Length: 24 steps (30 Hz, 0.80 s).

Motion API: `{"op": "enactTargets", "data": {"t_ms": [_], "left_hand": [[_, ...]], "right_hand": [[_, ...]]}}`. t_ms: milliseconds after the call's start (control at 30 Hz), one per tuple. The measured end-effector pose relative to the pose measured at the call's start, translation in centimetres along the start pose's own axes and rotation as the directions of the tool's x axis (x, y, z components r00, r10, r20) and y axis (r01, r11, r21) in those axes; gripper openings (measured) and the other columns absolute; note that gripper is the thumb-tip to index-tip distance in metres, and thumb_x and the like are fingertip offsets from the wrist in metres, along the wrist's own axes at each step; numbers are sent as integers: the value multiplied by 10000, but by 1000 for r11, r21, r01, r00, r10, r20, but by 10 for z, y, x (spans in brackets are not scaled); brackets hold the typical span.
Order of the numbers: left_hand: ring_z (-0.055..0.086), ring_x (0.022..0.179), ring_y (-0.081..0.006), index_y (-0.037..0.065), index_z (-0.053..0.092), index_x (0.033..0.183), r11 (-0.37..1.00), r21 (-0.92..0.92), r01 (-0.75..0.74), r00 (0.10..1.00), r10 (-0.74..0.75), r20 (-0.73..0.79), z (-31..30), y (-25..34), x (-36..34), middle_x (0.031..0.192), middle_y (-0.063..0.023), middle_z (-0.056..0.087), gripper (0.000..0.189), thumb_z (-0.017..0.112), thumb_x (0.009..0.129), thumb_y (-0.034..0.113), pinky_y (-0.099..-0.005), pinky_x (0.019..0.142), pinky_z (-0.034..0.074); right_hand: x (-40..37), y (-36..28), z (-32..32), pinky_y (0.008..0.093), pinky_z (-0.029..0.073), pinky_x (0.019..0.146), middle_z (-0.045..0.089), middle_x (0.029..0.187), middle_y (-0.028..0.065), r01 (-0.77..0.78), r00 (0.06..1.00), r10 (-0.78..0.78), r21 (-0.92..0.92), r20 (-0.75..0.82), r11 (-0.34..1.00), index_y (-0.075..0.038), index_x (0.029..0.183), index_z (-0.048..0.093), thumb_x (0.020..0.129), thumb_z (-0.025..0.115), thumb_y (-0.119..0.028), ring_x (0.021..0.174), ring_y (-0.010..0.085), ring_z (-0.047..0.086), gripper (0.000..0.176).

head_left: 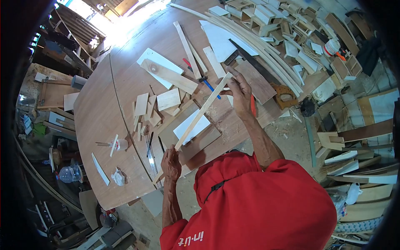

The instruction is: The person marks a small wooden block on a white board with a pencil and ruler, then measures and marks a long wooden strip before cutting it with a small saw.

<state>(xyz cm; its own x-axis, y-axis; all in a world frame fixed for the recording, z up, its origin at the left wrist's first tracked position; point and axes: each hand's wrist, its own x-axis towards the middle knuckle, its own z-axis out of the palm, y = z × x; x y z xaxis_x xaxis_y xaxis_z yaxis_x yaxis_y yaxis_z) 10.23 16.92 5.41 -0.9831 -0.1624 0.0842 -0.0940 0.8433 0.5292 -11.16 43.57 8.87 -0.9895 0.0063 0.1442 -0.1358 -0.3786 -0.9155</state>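
Note:
A long thin wood strip [202, 111] runs diagonally between my two hands, above the worktable. My left hand [171, 162] is closed around its lower part, and a short end sticks out past the fist. Near the upper end, my right hand [240, 91] pinches the strip between thumb and fingers. Beneath it lie a white panel [192, 126] and a brown board [204, 141]. Pliers with blue and red handles [211, 88] rest just left of my right hand. A handsaw with a wooden handle [285, 96] lies to the right of that hand.
Small wood blocks [168, 99] are piled on the worktable [93, 125]. A white cup [121, 144] with sticks stands at left. Long strips [266, 56] lie along the right side, beside a heap of small wooden boxes [264, 14]. Offcuts [354, 166] are stacked at far right.

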Motion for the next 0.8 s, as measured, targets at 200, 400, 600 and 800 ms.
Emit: {"op": "enactTargets", "data": {"t_ms": [200,400,600,800], "left_hand": [[609,809,-300,41,604,1082,1000,-6,5,999,-5,-53,0,1,-5,848,-109,611,238,640,865,132,-410,704,480],[596,926,-286,93,628,1064,989,143,39,998,-32,-49,15,2,-2,928,-88,628,262,651,856,250,-417,788,430],[574,959,-267,116,581,1184,959,280,-50,998,60,-26,30,8,9,964,-75,627,388,654,841,282,-470,877,340],[554,940,-273,142,570,1205,980,188,-72,997,70,20,53,17,23,982,-82,597,333,584,881,218,-449,852,363]], "right_hand": [[-15,24,-7,235,548,530,645,804,9,-57,978,37,-96,-203,994,-29,1252,606,898,650,-40,645,89,622,356],[-37,48,-27,230,525,477,672,834,89,-258,925,211,-116,-317,959,23,1228,588,879,668,-29,643,144,675,361],[-63,71,-20,255,519,441,654,844,134,-350,913,324,-67,-248,934,52,1123,539,879,671,-52,621,206,691,296],[-84,85,-7,267,521,465,633,900,148,-461,874,447,-33,-189,887,44,1086,527,905,631,-94,634,199,681,250]]}}
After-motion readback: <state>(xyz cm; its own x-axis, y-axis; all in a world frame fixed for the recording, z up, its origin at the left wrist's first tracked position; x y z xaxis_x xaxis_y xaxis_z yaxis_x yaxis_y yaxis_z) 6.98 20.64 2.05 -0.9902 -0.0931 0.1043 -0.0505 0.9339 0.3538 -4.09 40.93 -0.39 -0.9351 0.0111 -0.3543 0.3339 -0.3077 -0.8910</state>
